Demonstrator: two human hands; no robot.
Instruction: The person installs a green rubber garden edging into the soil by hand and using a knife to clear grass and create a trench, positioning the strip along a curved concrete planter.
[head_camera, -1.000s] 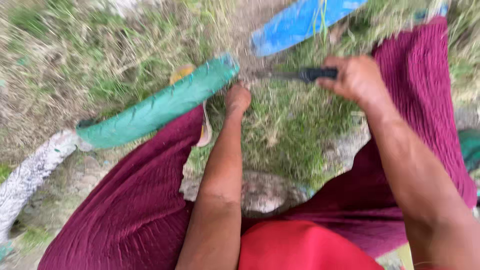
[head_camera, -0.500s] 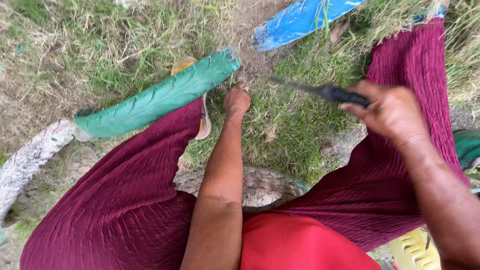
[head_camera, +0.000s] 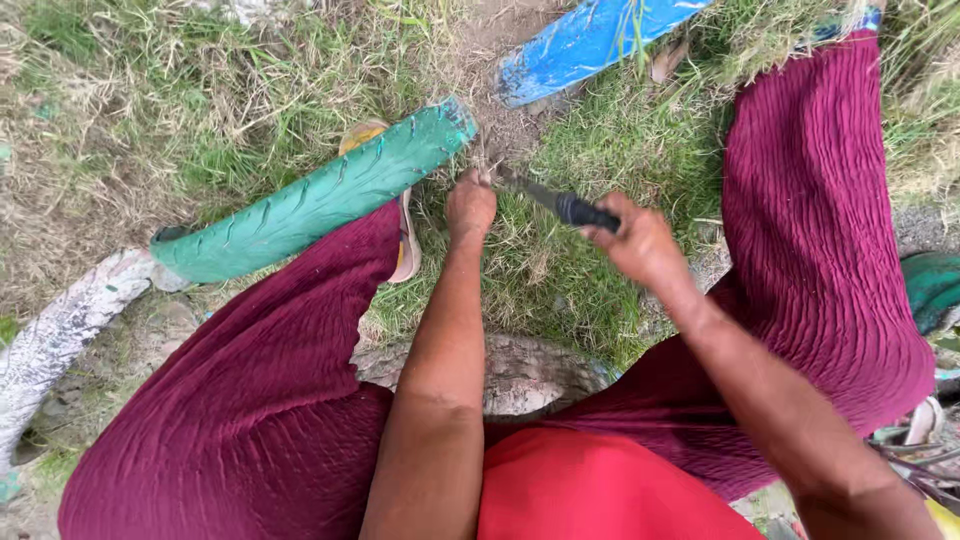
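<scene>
My left hand is closed in a fist around a tuft of grass, pinching the stalks down near the ground. My right hand is wrapped tight around the dark handle of a knife. The knife lies between my two hands: its handle is in my right fist and its blade runs up and to the left, with the tip just beside my left knuckles, at the base of the tuft. Its long axis slants from lower right to upper left, low over the grass. I cannot tell whether the edge is touching the stalks.

The tuft stands just above my left hand, close to the end of a green tyre half sunk in the ground. That tyre runs from the lower left up to the right, and its near end is just beside my left fist. A blue tyre lies further up, well apart from my hands. A white tyre sits at the left edge. My knees are spread wide in a maroon pleated skirt, and a sandal shows by the green tyre, near my left wrist.
</scene>
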